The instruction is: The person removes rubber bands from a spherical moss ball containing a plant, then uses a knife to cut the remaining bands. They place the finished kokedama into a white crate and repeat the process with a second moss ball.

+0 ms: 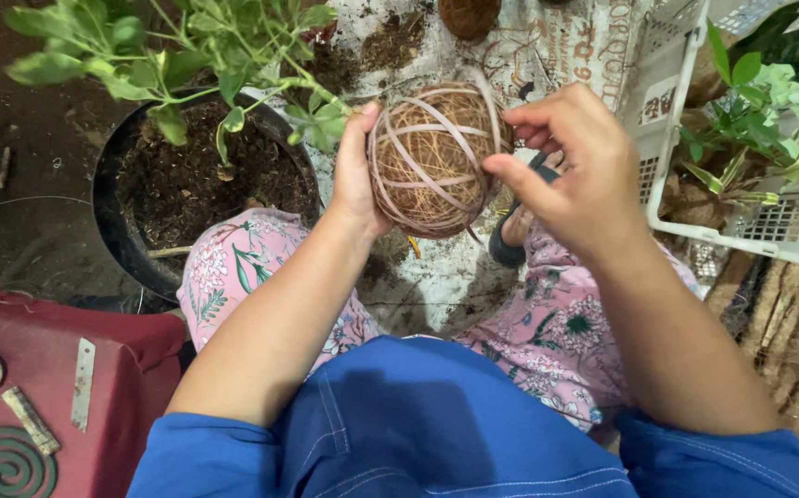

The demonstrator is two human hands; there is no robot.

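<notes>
The fibre ball (432, 157), a round bundle of brown coconut-like fibre crossed by pale bands, is held up in front of the person, above the pink flowered trousers (233, 267). The left hand (355, 171) cups the ball's left side, fingers closed around it. The right hand (570, 157) sits just right of the ball, thumb and forefinger pinched on what looks like a pale band at its edge. The step in hand seems to be binding the ball; the next move would likely call for steady tension on the band while the left hand turns the ball. Left of the ball stands a black pot (118, 221) of soil; right of it a white plastic basket (787, 235) with leafy plants
</notes>
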